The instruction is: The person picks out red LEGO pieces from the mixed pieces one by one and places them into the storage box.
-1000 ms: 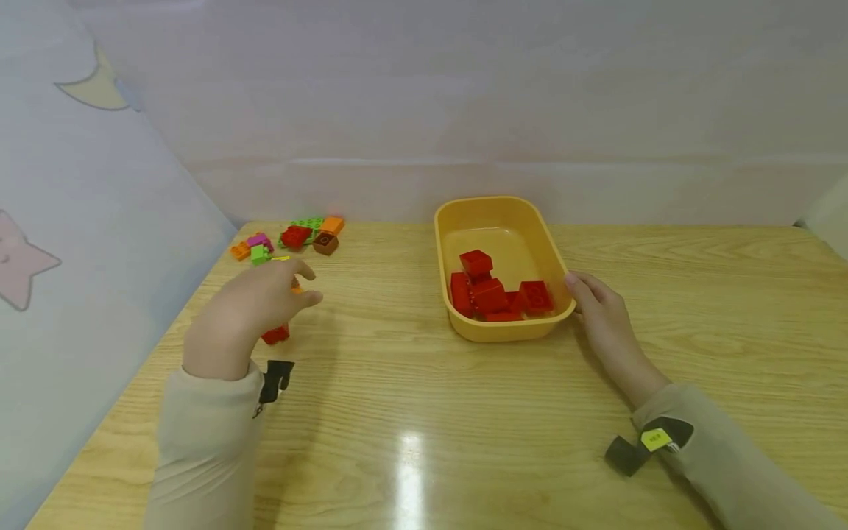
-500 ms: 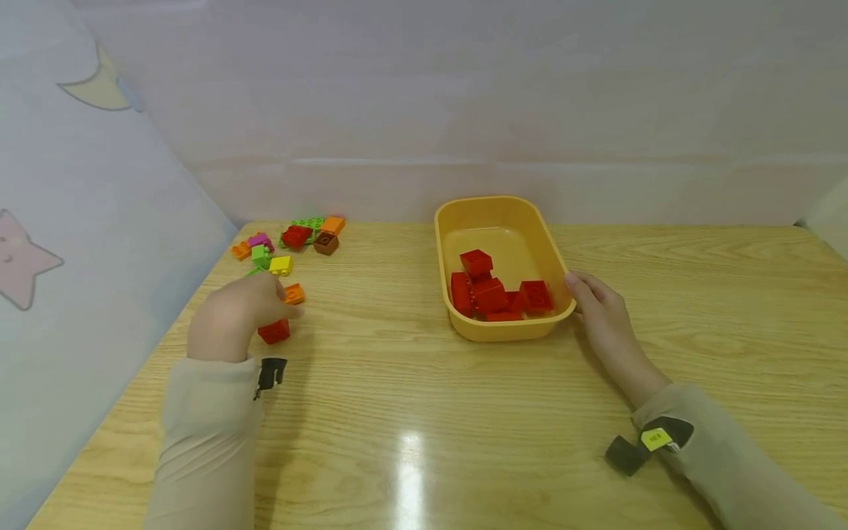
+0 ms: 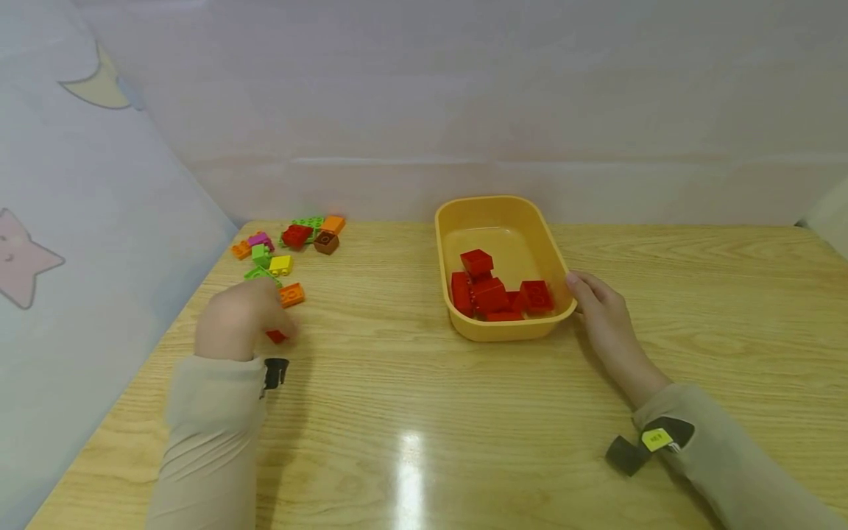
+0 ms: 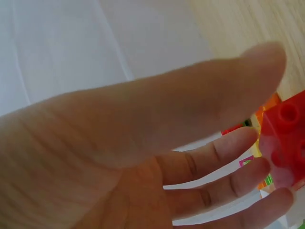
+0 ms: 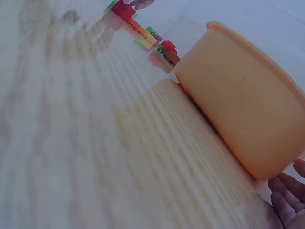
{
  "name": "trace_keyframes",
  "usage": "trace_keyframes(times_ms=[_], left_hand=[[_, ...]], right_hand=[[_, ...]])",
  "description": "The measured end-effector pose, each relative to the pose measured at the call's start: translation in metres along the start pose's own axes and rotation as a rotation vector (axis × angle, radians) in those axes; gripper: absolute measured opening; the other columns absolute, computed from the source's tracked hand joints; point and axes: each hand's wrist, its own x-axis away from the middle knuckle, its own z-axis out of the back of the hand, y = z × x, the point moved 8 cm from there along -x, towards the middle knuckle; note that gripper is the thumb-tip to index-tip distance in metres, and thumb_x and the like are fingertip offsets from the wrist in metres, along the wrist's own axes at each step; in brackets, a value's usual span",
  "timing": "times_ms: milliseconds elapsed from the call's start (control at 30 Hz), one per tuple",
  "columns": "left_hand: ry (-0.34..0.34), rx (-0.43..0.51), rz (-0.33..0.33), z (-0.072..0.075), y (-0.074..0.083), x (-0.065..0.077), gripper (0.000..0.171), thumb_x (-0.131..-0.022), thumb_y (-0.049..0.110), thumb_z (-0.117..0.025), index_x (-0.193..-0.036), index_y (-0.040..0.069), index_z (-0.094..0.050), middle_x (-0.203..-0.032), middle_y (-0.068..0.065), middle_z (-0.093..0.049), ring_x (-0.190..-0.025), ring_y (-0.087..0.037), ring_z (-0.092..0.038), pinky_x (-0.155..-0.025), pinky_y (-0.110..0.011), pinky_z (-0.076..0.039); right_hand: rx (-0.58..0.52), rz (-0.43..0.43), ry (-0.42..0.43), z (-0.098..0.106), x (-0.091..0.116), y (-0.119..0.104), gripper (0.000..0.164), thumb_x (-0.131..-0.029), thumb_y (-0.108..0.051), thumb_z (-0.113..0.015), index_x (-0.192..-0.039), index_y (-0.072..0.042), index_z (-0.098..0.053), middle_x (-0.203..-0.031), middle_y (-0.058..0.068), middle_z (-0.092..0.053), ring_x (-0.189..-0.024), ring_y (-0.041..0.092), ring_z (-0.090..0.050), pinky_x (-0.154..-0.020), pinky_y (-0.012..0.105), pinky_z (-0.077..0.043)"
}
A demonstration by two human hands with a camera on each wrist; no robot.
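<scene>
My left hand (image 3: 241, 316) is low over the left side of the table, at a red toy brick (image 3: 277, 336) that it partly covers. In the left wrist view the thumb stretches out above, while the fingertips (image 4: 259, 167) are right at the side of the red brick (image 4: 290, 138). My right hand (image 3: 603, 320) holds the near right corner of a yellow plastic tub (image 3: 493, 331), thumb at the rim and fingers against the outer wall. Several red bricks (image 3: 490, 294) lie in the tub's near end.
Beyond the left hand lie an orange brick (image 3: 291, 295), a yellow brick (image 3: 281, 265) and green bricks (image 3: 261, 255). Farther back are a brown brick (image 3: 326, 243) and another red brick (image 3: 296, 235). A pale wall (image 3: 424, 110) rises behind the wooden table (image 3: 371, 383).
My left hand has come down and toward me, past the orange brick, onto the nearest red brick. The yellow and green bricks have come into sight. The right hand and tub have stayed put.
</scene>
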Motion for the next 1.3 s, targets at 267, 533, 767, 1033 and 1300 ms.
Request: trace_keyframes(times_ms=[267, 533, 767, 1033, 1300], left_hand=[[0.017, -0.068, 0.022, -0.002, -0.002, -0.009, 0.032, -0.075, 0.025, -0.072, -0.092, 0.003, -0.056, -0.092, -0.014, -0.054, -0.079, -0.026, -0.049, -0.068, -0.039, -0.045], [0.065, -0.102, 0.049, 0.0, -0.006, -0.011, 0.031, -0.077, 0.031, -0.071, -0.086, 0.003, -0.06, -0.099, -0.021, -0.055, -0.078, -0.028, -0.049, -0.071, -0.042, -0.046], [0.06, -0.106, 0.035, -0.002, -0.005, -0.015, 0.02, -0.079, 0.022, -0.068, -0.083, 0.004, -0.061, -0.087, -0.012, -0.055, -0.077, -0.026, -0.047, -0.076, -0.046, -0.045], [0.153, -0.104, -0.011, 0.008, 0.001, -0.012, 0.017, -0.08, 0.02, -0.065, -0.075, 0.005, -0.061, -0.07, -0.006, -0.051, -0.072, -0.024, -0.047, -0.086, -0.06, -0.038], [0.413, -0.151, -0.072, 0.026, 0.013, -0.01, 0.021, -0.081, 0.022, -0.062, -0.069, 0.007, -0.057, -0.066, -0.009, -0.055, -0.063, -0.027, -0.055, -0.062, -0.05, -0.047]], right_hand=[[0.001, 0.003, 0.0, 0.001, 0.0, 0.001, 0.066, -0.096, -0.053, -0.032, -0.137, -0.002, -0.045, -0.134, 0.016, -0.049, -0.087, -0.008, -0.052, -0.086, 0.019, -0.04], [-0.005, 0.012, 0.009, 0.002, 0.0, 0.001, 0.065, -0.096, -0.052, -0.034, -0.135, -0.002, -0.047, -0.126, 0.005, -0.051, -0.087, -0.008, -0.053, -0.081, 0.011, -0.041], [-0.014, 0.02, 0.008, 0.003, 0.0, 0.0, 0.064, -0.096, -0.051, -0.034, -0.135, -0.001, -0.047, -0.125, 0.004, -0.051, -0.088, -0.008, -0.053, -0.076, 0.003, -0.042], [-0.006, 0.019, 0.008, 0.003, 0.0, 0.0, 0.064, -0.096, -0.051, -0.034, -0.135, -0.001, -0.047, -0.128, 0.008, -0.05, -0.087, -0.009, -0.053, -0.076, 0.003, -0.041], [-0.025, 0.026, 0.001, 0.001, 0.001, -0.002, 0.064, -0.097, -0.051, -0.034, -0.135, -0.001, -0.047, -0.125, 0.006, -0.051, -0.088, -0.007, -0.053, -0.076, 0.004, -0.042]])
